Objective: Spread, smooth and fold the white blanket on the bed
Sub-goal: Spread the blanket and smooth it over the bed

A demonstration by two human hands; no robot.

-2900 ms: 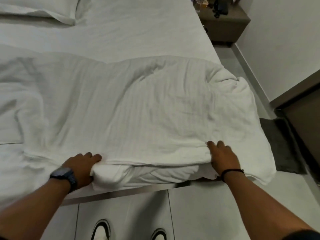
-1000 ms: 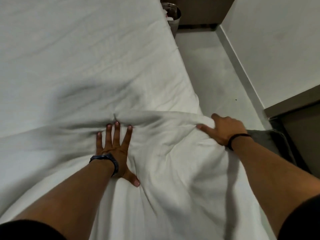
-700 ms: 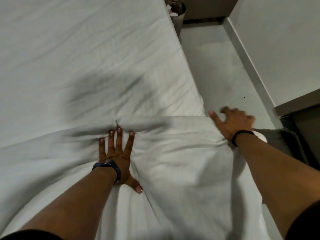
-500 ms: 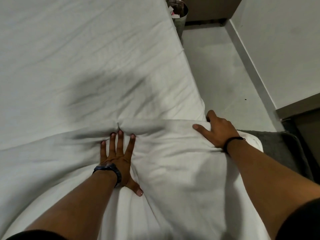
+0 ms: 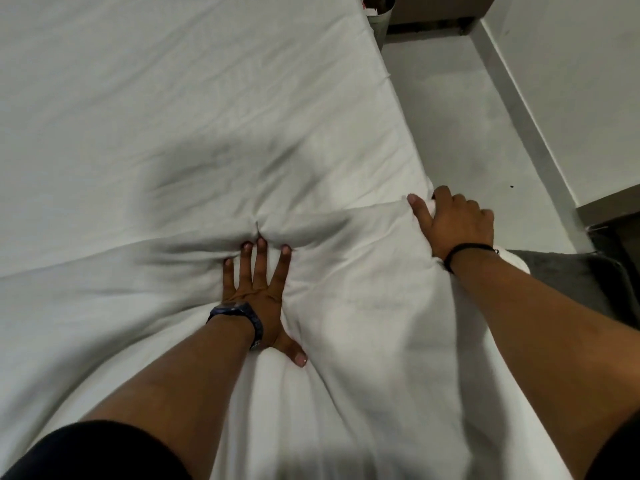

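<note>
The white blanket (image 5: 363, 306) is lying folded across the near part of the bed (image 5: 173, 98), its far fold edge running from the left side over to the bed's right edge, where a corner is overhanging. Its surface is soft and puffy, creased around a deep pucker at the fold line, and shaded in places by the arms. No brand, label or writing is being shown anywhere on it.

The left hand (image 5: 256, 292) is being pressed flat on the blanket, fingers spread wide and fingertips touching the pucker; a dark watch (image 5: 239, 315) is being worn on that wrist. The right hand (image 5: 453, 226) is being closed around the far right corner of the blanket, thumb on top, with a thin black band (image 5: 464, 252) at the wrist.

Beyond the fold, the bare white sheet is lying wide and lightly wrinkled. To the right, open grey floor (image 5: 467, 133) is running beside the bed up to the wall (image 5: 571, 81), and a dark mat (image 5: 571, 282) is lying near the right forearm. A metal bin (image 5: 381, 15) is standing at the bed's far corner.
</note>
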